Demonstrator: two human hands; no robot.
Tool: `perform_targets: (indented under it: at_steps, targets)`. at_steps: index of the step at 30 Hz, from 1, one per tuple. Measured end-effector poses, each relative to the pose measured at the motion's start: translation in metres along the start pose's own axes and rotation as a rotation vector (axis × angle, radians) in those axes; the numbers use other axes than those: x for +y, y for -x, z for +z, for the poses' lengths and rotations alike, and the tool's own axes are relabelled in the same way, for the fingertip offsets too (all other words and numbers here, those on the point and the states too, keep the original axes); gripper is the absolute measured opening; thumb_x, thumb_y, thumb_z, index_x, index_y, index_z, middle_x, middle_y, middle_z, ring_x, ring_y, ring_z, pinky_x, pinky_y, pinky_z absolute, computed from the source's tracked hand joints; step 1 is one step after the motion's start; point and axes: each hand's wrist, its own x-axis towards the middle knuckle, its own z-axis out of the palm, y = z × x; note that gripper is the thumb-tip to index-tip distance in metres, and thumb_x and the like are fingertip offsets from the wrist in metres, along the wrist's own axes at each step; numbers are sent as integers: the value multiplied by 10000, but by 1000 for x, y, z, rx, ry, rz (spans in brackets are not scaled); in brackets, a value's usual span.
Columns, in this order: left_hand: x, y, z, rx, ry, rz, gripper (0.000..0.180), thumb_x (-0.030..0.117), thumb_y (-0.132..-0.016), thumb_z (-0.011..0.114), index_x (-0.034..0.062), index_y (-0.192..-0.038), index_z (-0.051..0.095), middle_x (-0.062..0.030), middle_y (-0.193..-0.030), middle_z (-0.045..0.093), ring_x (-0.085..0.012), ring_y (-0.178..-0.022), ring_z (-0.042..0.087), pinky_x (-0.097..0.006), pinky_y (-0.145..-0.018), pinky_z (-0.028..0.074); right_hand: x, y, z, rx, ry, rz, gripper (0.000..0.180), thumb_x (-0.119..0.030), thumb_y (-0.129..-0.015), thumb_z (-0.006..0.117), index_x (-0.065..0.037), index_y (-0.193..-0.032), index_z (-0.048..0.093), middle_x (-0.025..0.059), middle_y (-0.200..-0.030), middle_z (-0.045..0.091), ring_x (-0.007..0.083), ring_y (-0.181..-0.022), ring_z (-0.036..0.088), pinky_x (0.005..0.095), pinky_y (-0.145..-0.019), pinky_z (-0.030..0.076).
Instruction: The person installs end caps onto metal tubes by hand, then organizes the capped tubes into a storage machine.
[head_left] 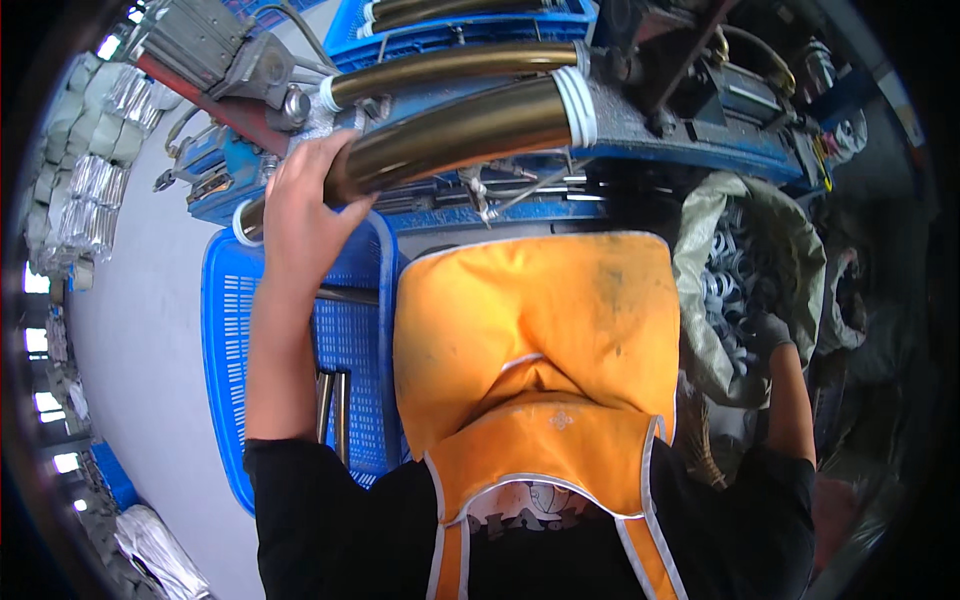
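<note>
Head view: L hand (308,195) is gripping a bronze tube (450,135) w/ white-ringed ends near its L end, thumb going under, prob. for steadying it above blue bench (700,160). 2nd tube (455,72) is lying just beyond. R hand (768,335) is sitting in pale sack (812,245) at R, can't tell grip; sack is holding loose grey rings (720,285), prob. for easy reach. Near-L blue basket (388,300) is holding a few tubes (342,415), far blue basket (345,28) also.

Silvery bundles (88,222) stacked far left; pale floor (140,340); blue object (115,475) near shiny silver package (155,550).
</note>
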Motion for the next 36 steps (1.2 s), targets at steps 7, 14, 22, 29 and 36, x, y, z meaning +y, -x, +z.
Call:
perform_targets:
  at_steps: [7, 14, 22, 29, 36]
  targets:
    - [-6, -70, -1, 147, -216, 90, 593, 148, -691, 801, 184, -1253, 618, -65, -1116, 658, -312, -1084, 609, -455, -969, 442, -6, -68, 27, 368, 101, -334, 227, -212, -893, 579, -59, -1004, 705, 166, -971, 682, 335, -886, 661, 438, -833, 520]
    - [-29, -144, 78, -153, -160, 38, 631, 188, -692, 849, 182, -1282, 624, -80, -1156, 671, -309, -1127, 618, -458, -1008, 439, 35, -135, 124, 350, 214, -252, 167, -102, -850, 562, -75, -925, 709, 151, -934, 708, 300, -881, 688, 404, -786, 552]
    - [-42, -152, 144, -458, -218, -229, 866, 247, -698, 879, 201, -1458, 465, -89, -1446, 524, -326, -1399, 414, -576, -1179, 240, 0, -97, 86, 176, 110, -123, 258, -150, -873, 539, -17, -1035, 689, 235, -1114, 673, 381, -1072, 662, 454, -893, 546]
    - [-76, -96, 141, 78, -196, -22, 950, 430, -782, 799, 203, -1561, 304, -104, -1543, 413, -357, -1467, 297, -602, -1193, 176, 52, -135, 138, 150, 398, -348, 236, -142, -892, 531, -57, -1011, 716, 178, -1102, 695, 330, -1003, 680, 415, -872, 539]
    - [-192, 150, 98, 271, -181, -417, 650, 440, -857, 723, 69, -1362, 547, -206, -1240, 630, -404, -1174, 569, -493, -1042, 396, 20, -133, 78, 92, 1465, -489, 487, -150, -993, 391, -12, -1454, 462, 99, -1506, 470, 251, -1346, 450, 379, -1113, 342]
